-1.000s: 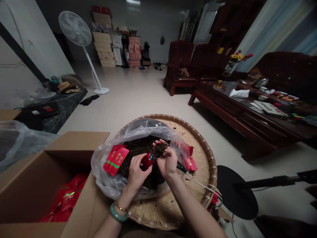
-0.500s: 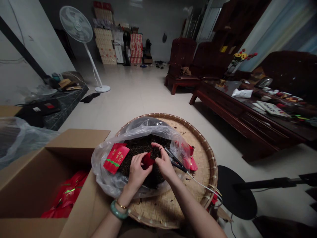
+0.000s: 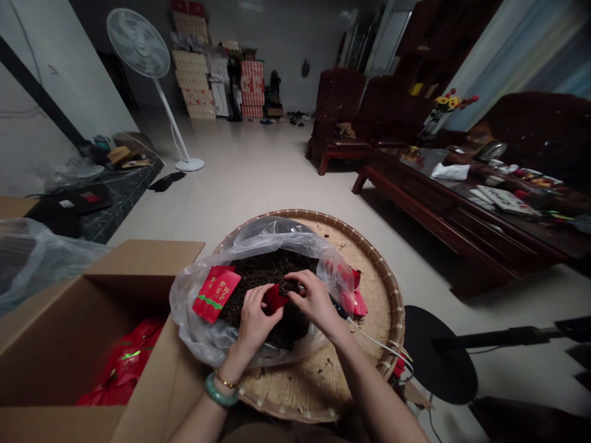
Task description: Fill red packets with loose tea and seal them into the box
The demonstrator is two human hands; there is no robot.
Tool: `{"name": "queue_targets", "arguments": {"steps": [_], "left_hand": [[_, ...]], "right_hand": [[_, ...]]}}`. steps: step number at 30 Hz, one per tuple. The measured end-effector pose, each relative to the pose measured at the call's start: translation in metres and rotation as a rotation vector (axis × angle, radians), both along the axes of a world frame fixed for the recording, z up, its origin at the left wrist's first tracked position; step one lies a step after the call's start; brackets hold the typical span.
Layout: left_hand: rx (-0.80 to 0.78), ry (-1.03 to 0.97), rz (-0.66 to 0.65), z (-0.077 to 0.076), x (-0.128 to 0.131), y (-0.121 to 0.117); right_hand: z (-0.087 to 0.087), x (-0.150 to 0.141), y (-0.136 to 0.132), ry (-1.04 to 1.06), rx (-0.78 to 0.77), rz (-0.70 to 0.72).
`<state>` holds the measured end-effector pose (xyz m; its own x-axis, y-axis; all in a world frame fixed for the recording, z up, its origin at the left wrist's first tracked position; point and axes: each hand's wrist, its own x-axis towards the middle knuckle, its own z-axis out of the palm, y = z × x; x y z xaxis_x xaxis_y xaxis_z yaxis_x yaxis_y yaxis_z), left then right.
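Observation:
My left hand [image 3: 256,315] grips a small red packet [image 3: 275,299], its mouth turned towards my right hand. My right hand [image 3: 314,300] curls its thumb and fingers round a pinch of dark dried tea leaves [image 3: 288,285] at that mouth. Beneath both hands is a heap of loose tea [image 3: 258,271] in an open clear plastic bag [image 3: 196,335]. Flat red packets with gold characters and a green band [image 3: 217,294] rest on the bag's left side. A black hand tool with a white cord [image 3: 340,307] lies partly hidden behind my right hand.
A round woven bamboo tray [image 3: 394,307] carries the bag, with more red packets [image 3: 357,298] at its right. An open cardboard box [image 3: 152,258] holding filled red packets [image 3: 127,363] stands left. A black round stand base [image 3: 441,357] and a wooden table [image 3: 438,215] are to the right.
My right hand has shifted slightly right and turned, with its fingers bent lower over the packet's mouth. It now covers more of the black tool. My left hand stays in place.

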<state>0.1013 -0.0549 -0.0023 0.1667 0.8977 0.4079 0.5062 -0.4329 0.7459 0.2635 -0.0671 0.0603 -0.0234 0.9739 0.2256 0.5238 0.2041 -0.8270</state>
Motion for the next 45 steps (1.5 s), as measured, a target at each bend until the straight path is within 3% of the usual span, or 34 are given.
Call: {"name": "queue_targets", "arguments": {"steps": [4,9,17,23,29,38,45], "left_hand": [[-0.012,0.007,-0.011,0.001,-0.001,-0.001],[-0.011,0.016,-0.012,0.002,-0.001,-0.001],[-0.002,0.018,-0.028,0.001,-0.001,-0.001],[-0.010,0.012,-0.033,0.002,-0.002,0.001],[-0.018,-0.012,-0.032,0.003,-0.001,0.001],[-0.033,-0.040,-0.031,-0.003,-0.004,0.001],[-0.034,-0.063,-0.027,0.003,-0.003,-0.001]], "right_hand": [[0.006,0.004,-0.001,-0.101,-0.029,0.036],[0.009,0.009,-0.002,-0.192,0.056,0.158],[0.005,0.002,0.005,-0.265,0.043,0.060],[0.012,0.002,0.005,-0.259,0.097,0.065],[0.005,-0.002,0.004,-0.316,0.130,0.121],[0.014,-0.003,0.001,-0.087,0.184,0.153],[0.017,-0.006,-0.001,-0.093,0.218,0.105]]}}
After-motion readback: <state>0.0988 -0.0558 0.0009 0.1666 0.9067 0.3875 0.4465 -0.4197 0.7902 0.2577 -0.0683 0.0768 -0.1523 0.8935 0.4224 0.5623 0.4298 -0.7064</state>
